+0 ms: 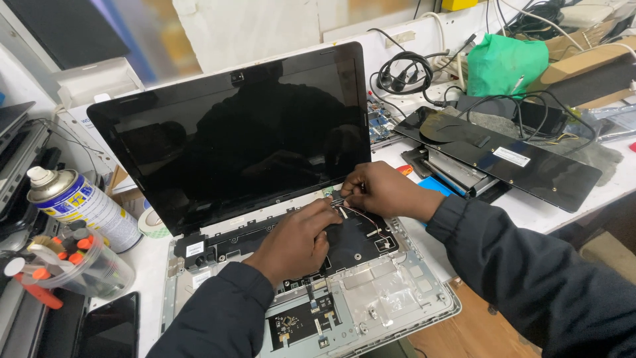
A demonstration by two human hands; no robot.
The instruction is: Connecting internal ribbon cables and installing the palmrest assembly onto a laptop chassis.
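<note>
Fingers (331, 202) of the left hand (295, 242) pinch together on a bundle of thin wires (361, 215) at the hinge end of an opened laptop (371, 292), and the fingers of the right hand (381, 192) close on the same wires just beside them, near a small green board (327, 192) at the foot of the dark screen (232, 132). Those wires trail down across the bare black base to a small white connector (384, 244). Both hands rest low over the chassis, wrists propped, which looks like the right way to work here: leads this fine likely tear if tugged by their length, so the grip is best kept close to the plug end, pulling straight along the socket rather than upward. Keeping the slack loose and away from the sharp metal frame edge seems wise. On the table (530, 205), a spray can (79, 202) and a tub of screwdrivers (73, 262) stand to the left, well apart; a detached black keyboard (510, 156) lies to the right.
</note>
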